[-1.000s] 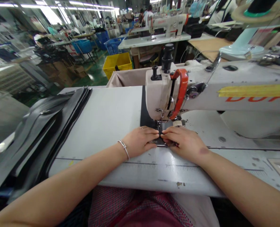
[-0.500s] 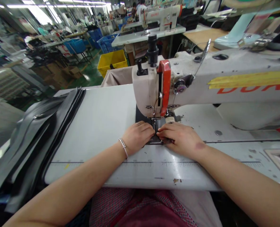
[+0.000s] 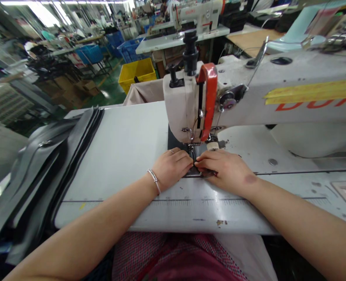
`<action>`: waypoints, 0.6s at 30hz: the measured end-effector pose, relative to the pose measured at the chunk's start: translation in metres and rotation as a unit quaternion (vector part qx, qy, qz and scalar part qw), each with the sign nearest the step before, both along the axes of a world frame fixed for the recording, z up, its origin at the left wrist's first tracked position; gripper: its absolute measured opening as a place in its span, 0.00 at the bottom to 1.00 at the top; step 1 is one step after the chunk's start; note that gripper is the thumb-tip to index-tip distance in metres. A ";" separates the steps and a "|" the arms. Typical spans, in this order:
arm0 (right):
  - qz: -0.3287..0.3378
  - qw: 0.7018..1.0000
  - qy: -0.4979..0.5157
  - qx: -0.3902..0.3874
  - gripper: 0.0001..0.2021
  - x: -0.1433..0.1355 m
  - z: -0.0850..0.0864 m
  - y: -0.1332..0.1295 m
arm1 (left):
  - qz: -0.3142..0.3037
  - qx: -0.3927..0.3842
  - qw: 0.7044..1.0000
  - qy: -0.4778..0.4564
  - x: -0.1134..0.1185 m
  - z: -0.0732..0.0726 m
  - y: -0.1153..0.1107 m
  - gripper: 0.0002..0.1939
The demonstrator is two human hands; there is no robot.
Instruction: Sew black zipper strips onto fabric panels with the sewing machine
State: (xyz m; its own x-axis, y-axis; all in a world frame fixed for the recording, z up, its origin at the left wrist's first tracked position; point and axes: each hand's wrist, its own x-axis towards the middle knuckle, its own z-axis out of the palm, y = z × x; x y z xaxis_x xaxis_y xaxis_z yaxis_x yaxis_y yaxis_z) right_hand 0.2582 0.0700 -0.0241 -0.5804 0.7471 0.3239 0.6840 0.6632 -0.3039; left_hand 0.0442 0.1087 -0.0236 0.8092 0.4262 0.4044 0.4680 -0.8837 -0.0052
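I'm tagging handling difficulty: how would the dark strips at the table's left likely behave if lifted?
The dark strips probably flop, as they sag off the sewing table; loosely layered and smooth-looking, they may slide apart.

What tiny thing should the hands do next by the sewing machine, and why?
Perhaps slide the left hand slightly back from the presser foot: its fingertips look very close to it, beneath the head of the sewing machine.
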 end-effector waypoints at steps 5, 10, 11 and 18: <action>0.004 1.000 0.002 0.006 0.09 0.000 -0.001 -0.001 | -0.012 -0.025 1.000 -0.006 -0.001 0.001 -0.004 0.10; -0.001 1.000 -0.004 0.010 0.10 0.000 -0.004 -0.002 | -0.025 -0.029 0.999 -0.014 -0.010 0.002 -0.017 0.10; -0.001 1.000 -0.005 0.012 0.10 0.000 -0.004 -0.002 | -0.027 -0.029 0.999 -0.015 -0.011 0.002 -0.019 0.11; -0.008 1.000 -0.017 0.007 0.11 -0.001 -0.002 -0.002 | -0.008 -0.043 0.998 -0.032 -0.013 -0.001 -0.019 0.10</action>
